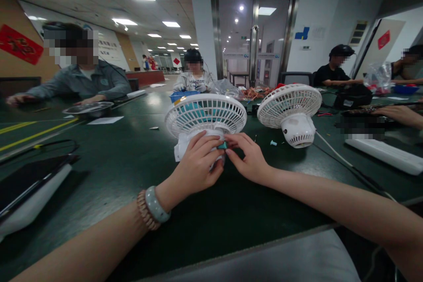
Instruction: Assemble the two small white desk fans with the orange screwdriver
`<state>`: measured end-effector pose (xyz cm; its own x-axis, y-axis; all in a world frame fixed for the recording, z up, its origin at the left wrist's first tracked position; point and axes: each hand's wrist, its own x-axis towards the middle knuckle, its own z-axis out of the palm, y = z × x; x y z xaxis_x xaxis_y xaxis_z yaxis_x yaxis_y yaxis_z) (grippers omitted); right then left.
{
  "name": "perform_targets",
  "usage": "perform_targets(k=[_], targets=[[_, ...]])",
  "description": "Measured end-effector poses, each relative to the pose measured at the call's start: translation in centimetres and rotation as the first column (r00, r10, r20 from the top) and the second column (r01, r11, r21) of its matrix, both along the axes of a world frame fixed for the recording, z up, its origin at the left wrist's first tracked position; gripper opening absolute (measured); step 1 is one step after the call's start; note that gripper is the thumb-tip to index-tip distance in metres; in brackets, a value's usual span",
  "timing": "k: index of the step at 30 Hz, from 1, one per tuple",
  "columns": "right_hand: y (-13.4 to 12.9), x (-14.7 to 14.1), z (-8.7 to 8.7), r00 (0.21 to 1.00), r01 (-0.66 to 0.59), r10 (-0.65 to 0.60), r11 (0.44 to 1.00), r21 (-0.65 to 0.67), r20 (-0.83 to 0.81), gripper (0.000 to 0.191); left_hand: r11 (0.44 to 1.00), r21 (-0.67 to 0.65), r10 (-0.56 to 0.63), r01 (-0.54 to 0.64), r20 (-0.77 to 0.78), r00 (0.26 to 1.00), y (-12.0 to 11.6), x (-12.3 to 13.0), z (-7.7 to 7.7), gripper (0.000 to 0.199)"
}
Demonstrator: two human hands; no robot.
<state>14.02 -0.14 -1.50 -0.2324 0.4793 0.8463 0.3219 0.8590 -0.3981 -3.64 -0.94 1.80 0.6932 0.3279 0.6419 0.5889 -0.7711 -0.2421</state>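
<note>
A white fan (pixel 175 119) with a round grille stands in front of me on the table, its grille facing away. My left hand (pixel 198 161) is closed around the fan's white rear housing, and its fingers hide much of it. On the right of that housing is a small teal plastic piece (pixel 222 145). The fingertips of my right hand (pixel 249 158) pinch at this piece from the right. Whether the piece is seated in the housing I cannot tell. To the right stands a second white fan (pixel 299 130), apart from both hands.
A small light-blue part (pixel 273 143) lies right of my hands. A cable (pixel 337 154) runs from the second fan. A white power strip (pixel 386 154) is at right, a dark tablet (pixel 29 176) at left, a metal bowl (pixel 87 109) beyond it. Several co-workers sit around the table.
</note>
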Motion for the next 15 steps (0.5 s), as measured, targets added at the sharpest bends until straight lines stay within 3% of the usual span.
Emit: perform_targets(k=[3, 6, 10, 15], targets=[[0.0, 0.6, 0.0, 1.000, 0.027, -0.026, 0.999, -0.032, 0.011, 0.035, 1.000, 0.003, -0.005, 0.005, 0.002, 1.000, 0.0, 0.0, 0.0, 0.023], [0.7, 1.3, -0.5, 0.980, 0.063, -0.060, 0.998, -0.011, 0.190, 0.031, 1.000, 0.007, -0.004, 0.004, 0.010, 1.000, 0.0, 0.0, 0.0, 0.023], [1.7, 1.7, -1.3, 0.859, 0.177, -0.138, 0.984, -0.033, 0.492, 0.037, 1.000, 0.004, -0.010, 0.010, 0.020, 1.000, 0.0, 0.0, 0.0, 0.024], [1.4, 1.5, -1.0, 0.706, 0.277, -0.162, 0.959, -0.058, 0.690, 0.038, 1.000, -0.004, -0.003, 0.003, 0.014, 1.000, 0.0, -0.1, -0.1, 0.024]])
